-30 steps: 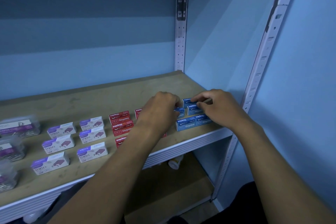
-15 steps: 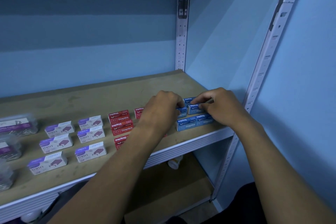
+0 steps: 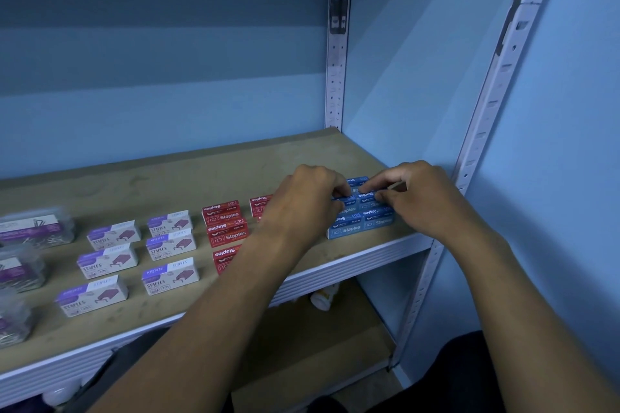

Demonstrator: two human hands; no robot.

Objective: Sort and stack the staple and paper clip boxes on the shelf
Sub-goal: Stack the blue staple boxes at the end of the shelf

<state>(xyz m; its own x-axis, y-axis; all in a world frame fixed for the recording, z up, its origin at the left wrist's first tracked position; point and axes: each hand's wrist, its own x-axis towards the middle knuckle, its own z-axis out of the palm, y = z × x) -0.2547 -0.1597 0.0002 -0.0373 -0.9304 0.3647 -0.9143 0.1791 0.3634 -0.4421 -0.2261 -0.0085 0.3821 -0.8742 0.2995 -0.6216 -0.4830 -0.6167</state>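
Several blue staple boxes [image 3: 362, 223] lie packed together at the right end of the wooden shelf [image 3: 167, 184]. My left hand [image 3: 303, 201] and my right hand [image 3: 419, 198] meet over them, and the fingertips of both pinch a blue box in the middle row. Left of them lie red staple boxes [image 3: 224, 226], some hidden under my left forearm. Further left sit white and purple staple boxes [image 3: 167, 245] in two columns. Clear paper clip boxes [image 3: 33, 231] stand at the far left edge.
White metal uprights [image 3: 335, 43] frame the shelf at the back and the front right, against blue walls. A lower shelf [image 3: 302, 339] below holds a small white bottle [image 3: 322, 298]. The back half of the wooden shelf is bare.
Both hands stay on the blue boxes, with only slight finger shifts. The boxes look unmoved.
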